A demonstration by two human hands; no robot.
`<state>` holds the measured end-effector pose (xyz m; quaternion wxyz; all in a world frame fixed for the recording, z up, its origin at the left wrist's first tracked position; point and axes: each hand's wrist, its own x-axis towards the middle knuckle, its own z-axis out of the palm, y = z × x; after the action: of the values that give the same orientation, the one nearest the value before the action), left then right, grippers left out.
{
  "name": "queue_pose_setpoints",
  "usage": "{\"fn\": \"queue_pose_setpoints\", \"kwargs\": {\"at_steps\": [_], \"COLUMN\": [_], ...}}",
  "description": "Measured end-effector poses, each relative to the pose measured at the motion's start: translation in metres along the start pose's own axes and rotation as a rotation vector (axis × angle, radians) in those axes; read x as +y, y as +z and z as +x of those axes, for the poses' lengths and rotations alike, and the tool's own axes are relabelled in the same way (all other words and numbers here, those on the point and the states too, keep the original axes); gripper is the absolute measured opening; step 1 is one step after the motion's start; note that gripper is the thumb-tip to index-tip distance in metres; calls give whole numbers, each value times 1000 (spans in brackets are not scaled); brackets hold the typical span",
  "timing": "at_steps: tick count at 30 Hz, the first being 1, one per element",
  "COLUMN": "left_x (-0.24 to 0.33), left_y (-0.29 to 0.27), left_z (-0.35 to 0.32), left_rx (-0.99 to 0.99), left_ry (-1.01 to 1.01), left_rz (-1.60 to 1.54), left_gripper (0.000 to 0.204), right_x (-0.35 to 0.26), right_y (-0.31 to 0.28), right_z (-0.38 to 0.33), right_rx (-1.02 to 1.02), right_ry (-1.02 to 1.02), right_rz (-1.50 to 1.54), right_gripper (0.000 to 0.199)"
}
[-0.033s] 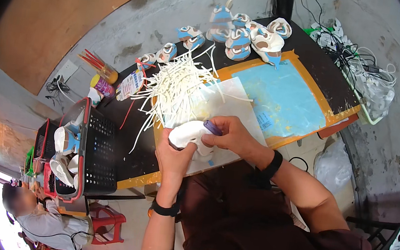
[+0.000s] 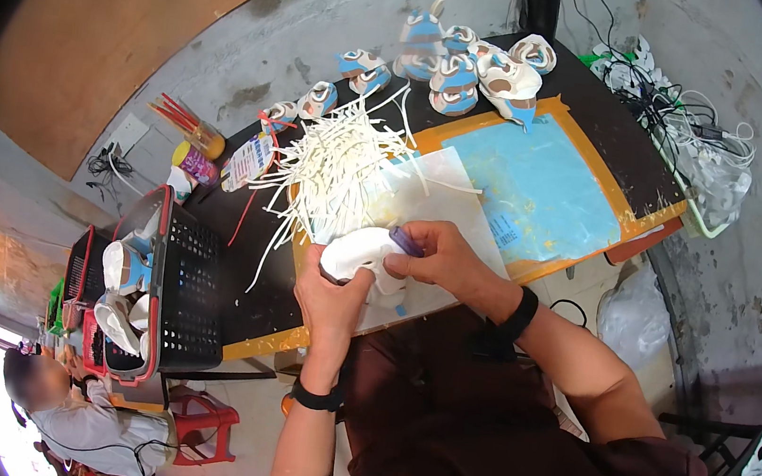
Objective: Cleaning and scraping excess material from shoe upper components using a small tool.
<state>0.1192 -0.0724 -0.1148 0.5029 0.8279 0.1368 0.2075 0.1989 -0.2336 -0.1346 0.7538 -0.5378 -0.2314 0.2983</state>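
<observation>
Two bare hands meet over the near edge of the tabletop (image 2: 597, 103): the left hand (image 2: 337, 290) is curled from below around a small white shoe (image 2: 362, 257), gripping it firmly, while the right hand (image 2: 440, 257) closes its fingers on a short purple tool (image 2: 403, 240) whose tip rests against the top of the shoe. Both wrists wear dark bands. Just beyond the shoe lies a loose heap of white strips (image 2: 342, 169), spilling over a white sheet (image 2: 447, 203) that overlaps a light blue mat (image 2: 544, 187) edged in orange. Farther off, along the far edge of the tabletop, stands a row of blue-and-white small shoes (image 2: 457, 84). To the left, a black basket with a red rim (image 2: 176, 279) holds more shoes. Another person (image 2: 91, 426) sits low at the lower left, well apart.
</observation>
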Motion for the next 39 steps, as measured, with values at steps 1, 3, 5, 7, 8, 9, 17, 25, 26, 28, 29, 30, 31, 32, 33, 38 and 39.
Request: {"fn": "queue_pose_setpoints", "kwargs": {"at_steps": [1, 3, 5, 7, 8, 9, 17, 25, 26, 28, 29, 30, 31, 32, 33, 38, 39], "left_x": [4, -10, -12, 1, 2, 3, 6, 4, 4, 3, 3, 4, 4, 1, -3, 2, 0], "left_y": [4, 6, 4, -4, -5, -6, -14, -12, -12, -13, -14, -15, -16, -18, -20, -21, -22], "left_z": [-1, 1, 1, -1, -2, -2, 0, 1, 2, 3, 3, 3, 4, 4, 5, 5, 6], "left_rx": [135, 90, 38, -166, -167, -177, -195, -160, -159, -211, -212, -234, -256, -254, -279, -326, -367], "left_ry": [46, 9, -27, -244, -244, -226, -184, -157, -158, -160, -161, -170, -179, -179, -189, -244, -247], "left_rz": [117, -83, -283, -381, -382, -433, -530, -401, -402, -490, -491, -520, -548, -548, -544, -550, -577], "left_gripper": [32, 28, 25, 26, 26, 27, 30, 30, 30, 31, 31, 32, 32, 32, 32, 39, 43], "right_x": [0, -3, -4, -4, -3, -3, -2, 3, 2, -1, -1, -2, -2, -2, -2, 6, 6], "right_y": [0, 3, 0, -8, -7, -6, -4, -5, -5, -4, -5, -6, -7, -7, -7, -7, -7], "right_z": [0, -1, 0, 1, 1, 1, 5, 6, 7, 7, 7, 7, 6, 6, 6, 6, 6], "right_rx": [36, 52, 75, 27, 28, 32, 70, 65, 65, 85, 87, 57, 27, 24, -9, -30, -14], "right_ry": [-8, -1, 6, 46, 47, 50, 102, 148, 148, 152, 153, 175, 198, 199, 218, 267, 271], "right_rz": [18, 26, 34, 29, 29, 61, 64, 89, 87, 66, 66, 117, 169, 169, 200, 311, 296], "right_gripper": [20, 20, 21, 21, 21, 20, 21, 21, 21, 21, 21, 21, 21, 21, 21, 20, 20]}}
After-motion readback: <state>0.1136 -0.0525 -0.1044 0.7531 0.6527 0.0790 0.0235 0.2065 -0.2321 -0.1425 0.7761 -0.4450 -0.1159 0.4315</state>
